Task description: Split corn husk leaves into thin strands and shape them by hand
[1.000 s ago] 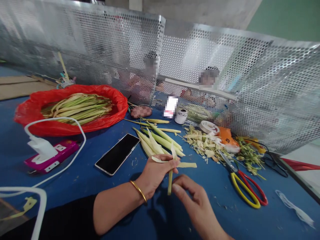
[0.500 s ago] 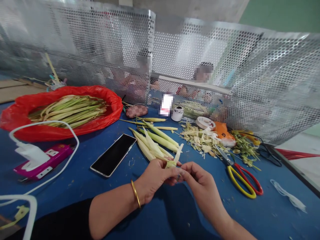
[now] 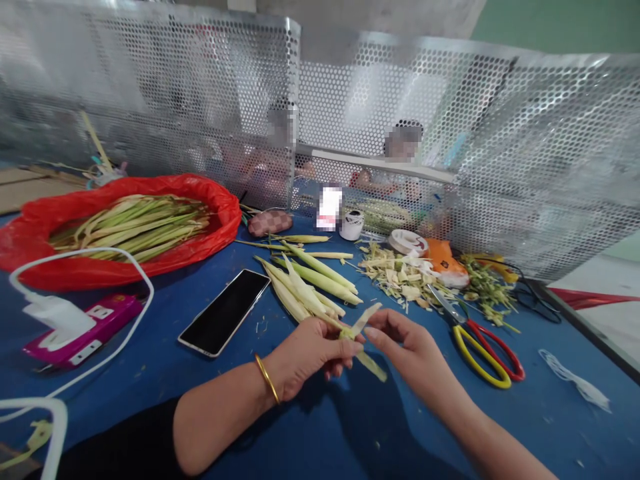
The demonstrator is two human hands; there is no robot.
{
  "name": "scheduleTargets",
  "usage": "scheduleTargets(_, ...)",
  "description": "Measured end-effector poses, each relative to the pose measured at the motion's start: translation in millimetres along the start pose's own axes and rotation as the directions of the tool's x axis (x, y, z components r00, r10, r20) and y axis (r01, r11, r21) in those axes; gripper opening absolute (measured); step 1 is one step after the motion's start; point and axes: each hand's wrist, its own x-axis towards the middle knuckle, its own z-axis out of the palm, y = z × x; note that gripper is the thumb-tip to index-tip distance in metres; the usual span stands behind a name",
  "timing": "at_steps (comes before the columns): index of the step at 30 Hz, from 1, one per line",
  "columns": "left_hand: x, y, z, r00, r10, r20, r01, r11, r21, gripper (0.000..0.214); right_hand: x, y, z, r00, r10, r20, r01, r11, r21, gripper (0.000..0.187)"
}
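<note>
My left hand [image 3: 320, 350], with a gold bangle at the wrist, pinches a pale green leaf strip [image 3: 371, 367] that is folded or knotted around a thin stem. One strip end points up and right; the other hangs down right past the thumb. Beside the upper end, my right hand [image 3: 400, 340] has curled fingers, with thumb and index fingertip close together at the strip's edge. Contact there is partly hidden. Just beyond my left hand lie several long pale green husk-like leaf pieces [image 3: 320, 280] on the blue table [image 3: 280, 433].
A red bag [image 3: 200, 257] of long leaves lies left, near a purple power strip [image 3: 85, 333] with a white cable. A phone [image 3: 225, 312] lies left of my hands. Right are cut scraps [image 3: 395, 273], scissors [image 3: 480, 353] and string [image 3: 575, 380]. People sit behind a perforated metal screen [image 3: 340, 100].
The upper strip end has tipped to the right, and the lower end now shows below my left thumb. My right hand has moved slightly up and away from my left fingers.
</note>
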Motion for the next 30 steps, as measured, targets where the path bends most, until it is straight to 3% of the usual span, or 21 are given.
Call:
scheduleTargets(3, -0.9, -2.6, 2.0, 0.994, -0.038, 0.099, 0.033, 0.998, 0.052, 0.05, -0.9, -0.4, 7.7, 0.999, 0.039, -0.037, -0.031, 0.983, 0.183, 0.025)
scheduleTargets(5, -1.1, -4.6, 3.5, 0.994, -0.022, 0.106, 0.014, 0.997, 0.07, 0.054, -2.0, -0.7, 12.1, 0.997, 0.062, -0.046, -0.05, 0.973, 0.224, 0.028)
scheduleTargets(10, -2.2, -4.4, 6.5, 0.999, -0.015, 0.043, 0.01, 0.993, 0.119, 0.039, -3.0, 5.1, 14.8, 0.991, 0.057, -0.121, -0.037, 0.987, 0.156, 0.026)
scheduleTargets(15, -5.5, 2.1, 9.1, 0.998, 0.025, 0.053, -0.035, 0.981, 0.192, 0.019, -3.9, 13.7, 13.6, 0.982, 0.06, -0.178, -0.042, 0.994, 0.105, 0.024)
scheduleTargets(19, -7.4, 3.6, 9.7, 0.99, 0.087, 0.115, -0.111, 0.968, 0.224, 0.026, -4.2, 14.6, 12.7, 0.977, 0.061, -0.203, -0.042, 0.994, 0.097, 0.022)
scheduleTargets(27, -7.0, 1.9, 7.6, 0.983, 0.111, 0.145, -0.15, 0.942, 0.3, 0.029, 1.4, 15.9, 13.4, 0.973, 0.095, -0.212, -0.058, 0.983, 0.174, 0.024)
scheduleTargets(30, -6.1, -2.4, 9.1, 0.984, 0.107, 0.145, -0.15, 0.934, 0.326, 0.03, 3.4, 16.9, 9.6, 0.978, 0.093, -0.185, -0.074, 0.992, 0.103, 0.021)
